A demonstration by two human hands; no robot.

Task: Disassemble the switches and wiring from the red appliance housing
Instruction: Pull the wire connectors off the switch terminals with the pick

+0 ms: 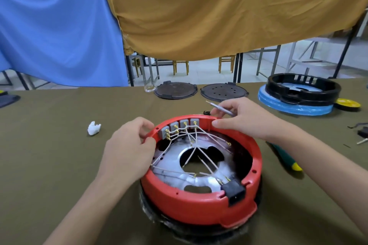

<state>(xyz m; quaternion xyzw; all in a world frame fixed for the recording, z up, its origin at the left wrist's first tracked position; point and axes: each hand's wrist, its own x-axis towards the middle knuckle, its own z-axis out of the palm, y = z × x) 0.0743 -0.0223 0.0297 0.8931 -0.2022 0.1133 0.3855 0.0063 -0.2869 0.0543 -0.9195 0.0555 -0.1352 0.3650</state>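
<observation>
The round red housing [201, 203] lies open side up on the table in front of me. Several grey switches [179, 126] sit in a row inside its far wall, with white wires [196, 145] fanning down over a metal plate [199, 182]. A black power socket [233, 191] sits at the near right wall. My left hand [129, 145] pinches the far left rim beside the switches. My right hand [245, 117] rests its thumb on the far right rim while holding a thin metal tool [219, 108].
Two dark round plates [176, 89] [224, 92] lie at the table's far edge. A black ring housing on a blue base [298, 93] stands far right, with a yellow disc [347, 103]. A green-yellow screwdriver [286, 158] lies right of the housing; crumpled white tissue [93, 127] lies left.
</observation>
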